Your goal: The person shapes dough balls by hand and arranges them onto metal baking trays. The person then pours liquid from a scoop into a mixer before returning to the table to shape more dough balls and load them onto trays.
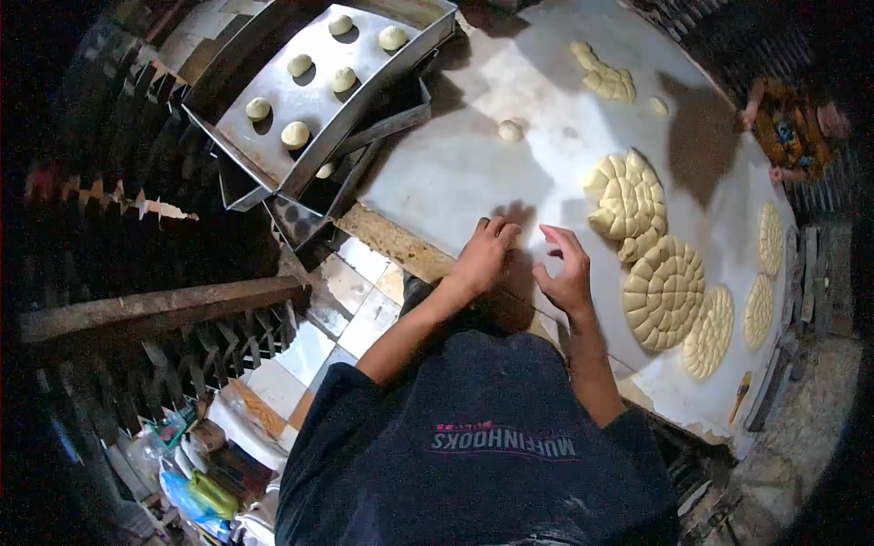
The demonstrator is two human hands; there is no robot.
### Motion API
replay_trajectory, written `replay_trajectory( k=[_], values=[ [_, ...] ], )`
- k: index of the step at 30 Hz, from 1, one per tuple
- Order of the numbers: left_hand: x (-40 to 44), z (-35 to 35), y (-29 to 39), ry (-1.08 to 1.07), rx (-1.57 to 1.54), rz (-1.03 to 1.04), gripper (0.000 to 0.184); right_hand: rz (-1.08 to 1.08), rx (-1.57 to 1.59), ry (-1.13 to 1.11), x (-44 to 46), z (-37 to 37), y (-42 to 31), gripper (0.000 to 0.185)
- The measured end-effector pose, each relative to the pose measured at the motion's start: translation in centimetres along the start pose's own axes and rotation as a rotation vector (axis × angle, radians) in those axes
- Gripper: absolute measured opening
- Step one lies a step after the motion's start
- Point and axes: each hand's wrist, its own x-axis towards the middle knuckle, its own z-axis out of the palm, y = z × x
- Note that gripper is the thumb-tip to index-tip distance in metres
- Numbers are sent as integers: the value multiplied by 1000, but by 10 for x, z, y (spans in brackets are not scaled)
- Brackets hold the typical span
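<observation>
Over the near edge of the pale table (437, 173), my left hand (488, 256) has its fingers curled downward; whether it holds anything is hidden. My right hand (566, 273) is beside it, thumb and fingers apart, with nothing between them. A gap separates the two hands. Right of my right hand lie a round of cut dough (664, 293) and, above it, a heap of dough pieces (628, 193). A single dough ball (511, 131) rests on the table beyond my hands.
A metal tray (314, 68) with several dough balls stands at the upper left, on other trays. More cut dough rounds (708, 333) lie at the right, near a small orange-handled tool (740, 397). Another person (790, 132) is at the table's far right edge.
</observation>
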Motion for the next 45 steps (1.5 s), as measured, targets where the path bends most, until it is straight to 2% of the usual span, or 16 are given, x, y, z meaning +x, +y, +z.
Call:
replay_trajectory(
  k=[3,7,11,16,19,25,27,31,32,33,35,37,39,41,44,45],
  values=[
    [-7,-29,19,-39,-792,-492,33,131,301,-13,-4,2,-14,56],
    [-36,-36,5,190,-1314,-582,32,47,555,-86,10,46,-47,45],
    [-71,-68,-11,425,-1276,-739,40,81,555,-157,34,72,-78,35],
    [-144,-89,-51,718,-1031,-833,24,-192,113,-131,81,109,-72,35],
    [-183,-91,-79,797,-837,-975,21,-296,-94,-391,97,125,-68,33],
    [-242,-83,-142,846,-691,-1114,20,-161,-206,-343,123,130,-67,35],
    [-242,-88,-162,926,-811,-1073,16,-278,-382,-338,133,126,-60,37],
    [-207,-126,-192,1024,-725,-881,20,-141,-397,-213,147,149,-28,41],
    [-220,-121,-233,947,-186,-653,24,-123,-413,-223,151,152,-26,42],
    [-189,-150,-224,1225,-796,-952,25,-93,-403,-268,153,152,-28,44],
    [-193,-162,-277,1216,-726,-710,37,-19,-337,-335,150,153,-34,47],
    [-160,-200,-274,1372,-728,-770,43,-57,-230,-104,134,165,-24,50],
    [-138,-226,-266,1454,-774,-793,44,194,-149,-76,119,165,-11,50],
    [-144,-243,-286,1266,-478,-580,51,413,-56,-62,113,157,1,51],
    [-117,-277,-264,1247,-741,-497,54,725,829,168,149,102,-65,50],
    [-136,-280,-295,942,-218,-151,49,768,1187,254,157,82,-79,50]
  ],
)
